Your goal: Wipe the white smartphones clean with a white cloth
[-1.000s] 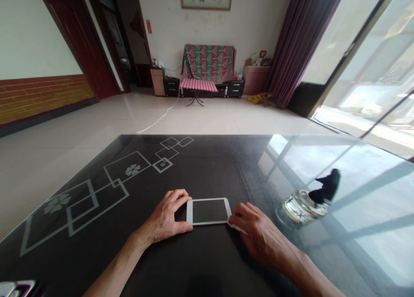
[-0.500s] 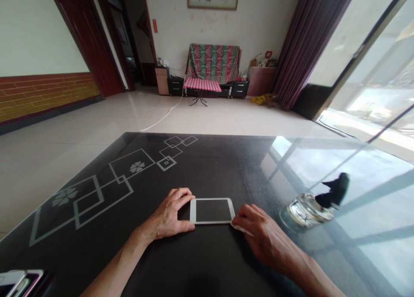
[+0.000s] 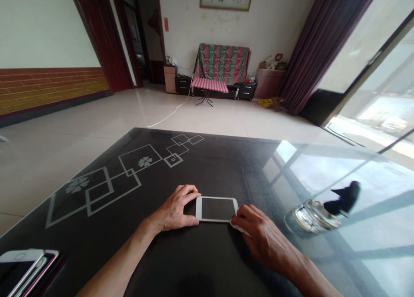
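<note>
A white smartphone (image 3: 217,209) lies flat on the dark table, its black screen facing up. My left hand (image 3: 177,208) grips its left end, thumb at the near corner and fingers at the far one. At the phone's right edge is my right hand (image 3: 255,228), its fingers closed on a small white cloth or tissue (image 3: 241,230). Most of that white piece is hidden under the fingers, so its exact kind does not show.
Several stacked phones (image 3: 27,269) lie at the table's near left corner. To the right of my right hand stands a clear glass container (image 3: 315,217) with a black top (image 3: 343,198). The glossy black table (image 3: 210,167) has a grey pattern of squares and flowers on its left.
The view has turned slightly left, so more of the stacked phones shows. Both hands stay at the phone's ends; the right fingers sit a little closer over its right edge.
</note>
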`<action>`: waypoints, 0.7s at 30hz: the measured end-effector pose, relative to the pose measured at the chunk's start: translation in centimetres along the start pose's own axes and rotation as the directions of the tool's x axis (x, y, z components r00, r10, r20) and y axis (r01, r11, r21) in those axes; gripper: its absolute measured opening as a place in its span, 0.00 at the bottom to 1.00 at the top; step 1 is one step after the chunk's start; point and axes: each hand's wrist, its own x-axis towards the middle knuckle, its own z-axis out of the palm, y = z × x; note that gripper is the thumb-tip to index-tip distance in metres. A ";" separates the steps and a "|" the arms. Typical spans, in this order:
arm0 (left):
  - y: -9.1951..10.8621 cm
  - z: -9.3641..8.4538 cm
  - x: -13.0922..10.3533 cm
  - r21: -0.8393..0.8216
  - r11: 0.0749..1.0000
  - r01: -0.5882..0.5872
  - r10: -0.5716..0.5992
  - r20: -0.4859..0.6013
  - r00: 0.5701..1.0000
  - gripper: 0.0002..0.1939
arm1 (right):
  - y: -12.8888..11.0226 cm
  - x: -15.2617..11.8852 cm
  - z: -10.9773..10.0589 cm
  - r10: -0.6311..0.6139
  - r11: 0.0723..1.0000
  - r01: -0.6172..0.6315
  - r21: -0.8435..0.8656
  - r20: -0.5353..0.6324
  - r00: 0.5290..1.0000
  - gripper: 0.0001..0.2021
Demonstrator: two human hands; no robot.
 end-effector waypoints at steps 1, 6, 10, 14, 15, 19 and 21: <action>0.0 0.0 0.0 -0.007 1.000 0.000 0.000 0.000 1.000 0.33 | -0.1 0.2 0.0 -0.008 1.000 0.008 -0.008 0.005 1.000 0.13; 0.2 -0.2 -0.1 -0.022 1.000 0.000 -0.001 -0.005 1.000 0.34 | -0.8 1.4 0.7 -0.028 1.000 0.028 -0.001 0.039 0.999 0.14; 0.3 -0.3 -0.1 -0.022 1.000 -0.007 0.007 -0.006 1.000 0.34 | -1.2 2.2 1.3 -0.049 0.998 0.046 0.043 0.060 0.997 0.13; 0.2 -0.2 -0.1 -0.020 1.000 -0.015 0.015 -0.017 1.000 0.33 | -1.6 2.9 1.8 -0.079 0.993 0.071 0.093 0.078 0.994 0.13; 0.2 -0.2 -0.1 -0.018 1.000 -0.018 0.018 -0.020 1.000 0.33 | -1.7 3.0 1.9 -0.083 0.992 0.076 0.099 0.076 0.994 0.13; 0.2 -0.1 -0.1 -0.006 1.000 -0.015 0.015 -0.015 1.000 0.32 | -2.6 3.9 2.3 -0.092 0.992 0.086 0.094 0.057 0.994 0.11; 0.3 -0.1 -0.1 0.001 1.000 -0.014 0.014 -0.013 1.000 0.33 | -3.1 4.2 2.4 -0.095 0.992 0.091 0.082 0.050 0.994 0.11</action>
